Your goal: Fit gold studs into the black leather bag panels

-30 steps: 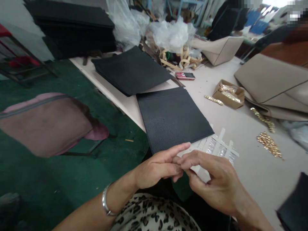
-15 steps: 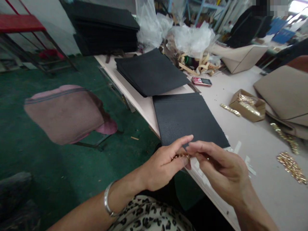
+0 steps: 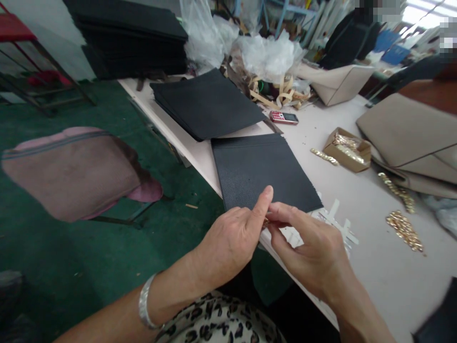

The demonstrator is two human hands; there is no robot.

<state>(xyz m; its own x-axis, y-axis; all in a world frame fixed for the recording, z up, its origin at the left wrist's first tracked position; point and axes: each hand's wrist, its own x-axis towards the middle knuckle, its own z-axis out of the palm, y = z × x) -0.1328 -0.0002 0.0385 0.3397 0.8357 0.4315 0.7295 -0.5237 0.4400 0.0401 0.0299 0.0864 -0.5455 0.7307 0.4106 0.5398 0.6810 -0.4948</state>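
My left hand [image 3: 232,233] is curled with its back upward and the thumb pointing away from me. A small bit of gold chain [image 3: 265,222] shows between the hands; the rest is hidden in my left fist. My right hand [image 3: 314,243] meets it from the right, thumb and forefinger pinched at the same bit of chain. Just beyond the hands lies a black leather sheet [image 3: 264,166] at the table's edge. To the right, a heap of gold chain [image 3: 403,231] and a longer gold chain strip [image 3: 396,190] rest on the table.
A small cardboard box [image 3: 352,162] holds more gold pieces, with a gold strip [image 3: 323,156] beside it. Farther back are a stack of black sheets [image 3: 207,105], a red phone [image 3: 283,117] and beige bags [image 3: 410,133]. A covered chair [image 3: 71,176] stands left.
My left hand has rolled over and closed around the chain, hiding most of it. My right fingertips have come in against it. The whole view has shifted slightly right.
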